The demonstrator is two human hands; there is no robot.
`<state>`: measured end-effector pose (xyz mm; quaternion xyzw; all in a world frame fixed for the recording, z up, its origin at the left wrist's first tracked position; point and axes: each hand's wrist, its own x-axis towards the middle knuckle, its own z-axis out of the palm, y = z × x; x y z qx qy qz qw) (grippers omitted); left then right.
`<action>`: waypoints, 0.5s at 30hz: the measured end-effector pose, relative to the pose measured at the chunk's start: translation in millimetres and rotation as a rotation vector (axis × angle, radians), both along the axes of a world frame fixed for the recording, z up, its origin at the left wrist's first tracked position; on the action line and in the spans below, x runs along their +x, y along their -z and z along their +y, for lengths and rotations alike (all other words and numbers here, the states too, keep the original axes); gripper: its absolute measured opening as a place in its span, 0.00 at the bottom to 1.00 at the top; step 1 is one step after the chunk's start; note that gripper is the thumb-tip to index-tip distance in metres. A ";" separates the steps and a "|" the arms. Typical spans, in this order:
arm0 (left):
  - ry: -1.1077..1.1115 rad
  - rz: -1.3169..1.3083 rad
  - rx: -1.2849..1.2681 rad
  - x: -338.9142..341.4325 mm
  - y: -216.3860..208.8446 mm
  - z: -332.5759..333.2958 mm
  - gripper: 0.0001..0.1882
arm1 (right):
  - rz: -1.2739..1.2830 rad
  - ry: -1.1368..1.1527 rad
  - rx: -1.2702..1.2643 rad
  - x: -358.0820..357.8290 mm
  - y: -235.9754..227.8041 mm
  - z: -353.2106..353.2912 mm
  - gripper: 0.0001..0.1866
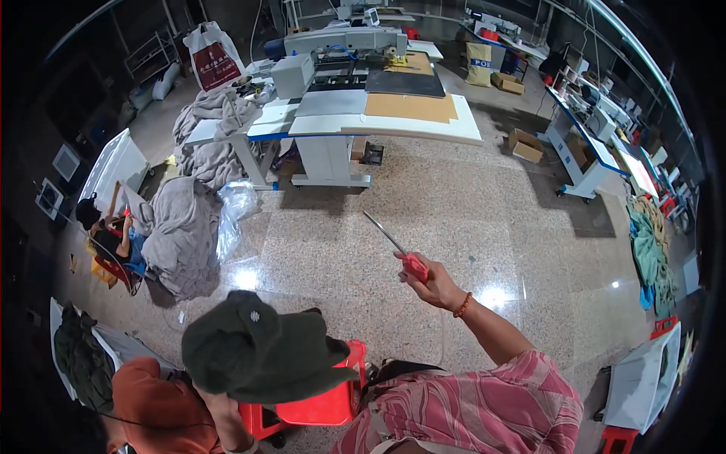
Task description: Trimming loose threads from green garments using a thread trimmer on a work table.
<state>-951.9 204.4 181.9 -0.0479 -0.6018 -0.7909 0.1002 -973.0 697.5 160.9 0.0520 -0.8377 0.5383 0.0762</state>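
Note:
My right hand (pixel 429 281) reaches out over the floor, with a string of brown beads at the wrist. Its fingers are wrapped round the red handles of a pair of scissors (pixel 389 234). The slim metal blades look closed together and point up and to the left, touching nothing. My left hand is out of the picture. Close by on my left is a person in an orange top (pixel 155 405) and a dark green cap (pixel 261 348) with a small badge. A red plastic stool (pixel 314 408) stands between that person and me.
A large sewing machine table (pixel 465 130) stands ahead, more machines (pixel 597 125) to the right. Left, a seated person (pixel 117 238) works beside a heap of grey cloth (pixel 181 234) and clear plastic (pixel 236 216). Green fabric (pixel 646 253) and a white bin (pixel 643 378) are at right.

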 end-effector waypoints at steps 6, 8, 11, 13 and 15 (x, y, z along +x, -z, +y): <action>0.088 0.095 -0.107 -56.9 6.5 5.5 0.29 | 0.170 -0.124 -0.065 -59.4 -16.1 -19.4 0.23; 0.190 0.074 0.004 -75.7 -20.1 29.4 0.29 | 0.205 -0.192 -0.048 -81.8 -20.9 -24.4 0.25; 0.217 -0.011 0.010 -118.4 -30.1 44.3 0.30 | 0.385 -0.191 -0.055 -128.7 -18.0 -35.1 0.24; 0.147 -0.070 -0.093 -161.5 -25.1 48.5 0.32 | 0.352 -0.225 -0.055 -159.1 -20.4 -31.0 0.25; 0.274 -0.316 0.415 -214.8 -16.8 49.9 0.32 | 0.372 -0.304 -0.003 -199.0 -11.8 -26.6 0.26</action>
